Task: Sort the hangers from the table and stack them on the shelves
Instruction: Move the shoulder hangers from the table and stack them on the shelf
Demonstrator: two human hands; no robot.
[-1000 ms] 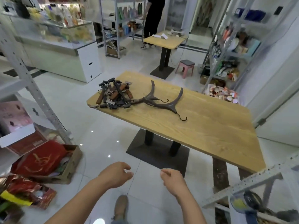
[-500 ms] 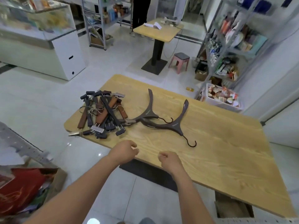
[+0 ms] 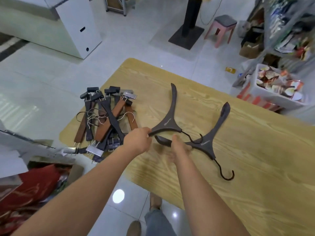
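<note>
Two dark brown coat hangers lie on the wooden table [image 3: 255, 159]. My left hand [image 3: 137, 140] is closed on the near arm tip of the left hanger [image 3: 167, 124]. My right hand [image 3: 179, 145], blurred, lies over the near arm of the right hanger [image 3: 208, 145]; whether its fingers grip that arm is unclear. A pile of several clip hangers [image 3: 105, 120], brown and black with metal clips, lies at the table's left corner beside my left hand.
A grey metal shelf edge [image 3: 22, 138] and a box with red packaging [image 3: 34, 189] are at the left. A white bin of packets [image 3: 279, 86] stands on the floor beyond the table. Farther back are a pink stool [image 3: 223, 28] and a second table's base [image 3: 187, 34].
I have stepped up to the table. Both hands moved forward from the near edge onto the two coat hangers, and the left hand closed on the left one.
</note>
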